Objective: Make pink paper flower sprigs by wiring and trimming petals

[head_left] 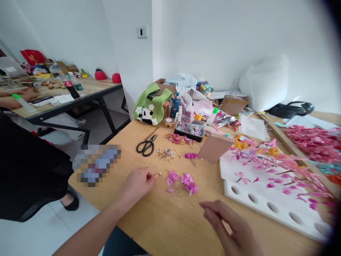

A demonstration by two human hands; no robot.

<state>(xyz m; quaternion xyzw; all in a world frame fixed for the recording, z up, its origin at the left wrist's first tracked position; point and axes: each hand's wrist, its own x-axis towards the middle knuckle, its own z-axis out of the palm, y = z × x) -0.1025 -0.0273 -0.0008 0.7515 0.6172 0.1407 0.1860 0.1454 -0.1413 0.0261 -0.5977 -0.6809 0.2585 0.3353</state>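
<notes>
My left hand (141, 182) is closed in a pinch just above the table, with a small pearl bead (160, 174) on a thin stem at its fingertips. My right hand (230, 224) is lower right, thumb and forefinger pressed together; whatever is between them is too fine to make out. Between the hands lie two clusters of pink-purple petals, one on the left (172, 177) and a larger one on the right (189, 183). Behind them are loose pearl-bead stems (167, 153), a coil of magenta thread (191, 155) and black-handled scissors (146, 145).
A white foam board with holes (266, 204) on the right carries pink flower sprays (290, 170). A bead box (191, 131), brown card (215, 146) and green bag (151, 106) stand behind. A pixelated object (99, 165) is at the left edge. A person in black (32, 170) stands left.
</notes>
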